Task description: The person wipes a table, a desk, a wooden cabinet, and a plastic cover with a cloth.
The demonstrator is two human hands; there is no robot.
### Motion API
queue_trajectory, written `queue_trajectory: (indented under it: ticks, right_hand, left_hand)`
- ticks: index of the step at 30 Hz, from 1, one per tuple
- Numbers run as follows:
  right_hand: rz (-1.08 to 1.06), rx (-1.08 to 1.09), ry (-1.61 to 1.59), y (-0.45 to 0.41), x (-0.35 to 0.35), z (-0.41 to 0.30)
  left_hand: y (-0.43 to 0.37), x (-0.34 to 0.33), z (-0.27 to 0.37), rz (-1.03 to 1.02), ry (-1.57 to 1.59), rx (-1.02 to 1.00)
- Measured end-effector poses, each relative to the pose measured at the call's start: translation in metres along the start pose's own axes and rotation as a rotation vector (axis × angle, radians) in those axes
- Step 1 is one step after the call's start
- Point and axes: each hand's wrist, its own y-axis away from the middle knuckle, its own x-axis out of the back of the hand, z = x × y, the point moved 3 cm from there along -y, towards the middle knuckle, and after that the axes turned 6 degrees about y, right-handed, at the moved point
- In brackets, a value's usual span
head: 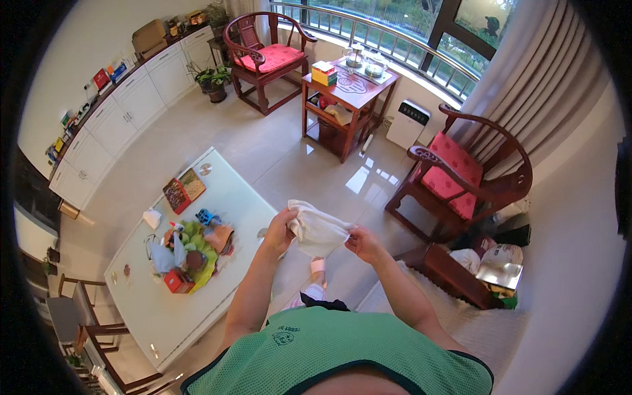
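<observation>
A white cloth [321,232] is stretched in the air between my two hands, above the tiled floor. My left hand [280,231] grips its left end, with the fingers curled around the fabric. At the lower right corner, my right hand [364,244] pinches the cloth between thumb and fingers. The fabric looks thin and gathered in folds; whether it is a garment or a plain cloth I cannot tell. Beneath it shows my foot in a pink slipper [318,266].
A glass-topped table [237,177] at left bears a green leaf-shaped tray [210,256] with assorted items, a red box [178,281] and a picture box [184,191]. Wooden armchairs [266,57] and a tea table [353,89] stand by the window. A sofa [424,316] is at right.
</observation>
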Motion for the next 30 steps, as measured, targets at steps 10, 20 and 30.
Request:
queue_trajectory:
  ticks: [10,20,30]
  right_hand:
    - [-0.027,0.085,0.006,-0.118,0.007,-0.145]
    - [-0.163,-0.130,0.298,-0.272,0.006,-0.200]
    - [-0.545,0.118,0.451,-0.364,-0.107,-0.343]
  left_hand:
    - [-0.141,-0.043,0.066,-0.105,-0.054,-0.030]
    - [-0.220,-0.071,0.136,0.101,-0.204,-0.205]
    - [-0.313,-0.132,0.194,0.083,-0.563,-0.243]
